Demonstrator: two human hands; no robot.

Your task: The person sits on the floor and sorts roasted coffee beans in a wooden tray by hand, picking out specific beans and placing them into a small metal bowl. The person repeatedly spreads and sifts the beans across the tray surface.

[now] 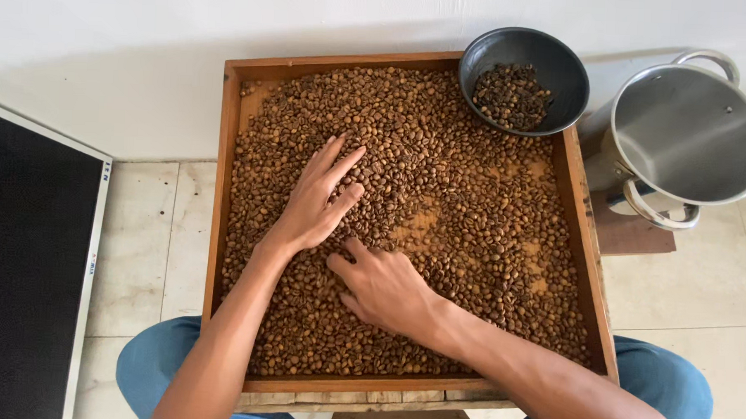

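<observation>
My right hand (383, 288) lies flat and spread on the brown coffee beans (471, 229) in the wooden tray (222, 188) over my lap; my left hand (320, 199), fingers fanned, presses into them farther in. Most beans remain unsorted, I judge; few sit in the black bowl (522, 78) at the far corner.

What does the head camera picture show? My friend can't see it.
Two bare hands, left hand and right hand, rest flat on brown beans in a wooden tray. A dark bowl and steel pot sit beside it.
</observation>
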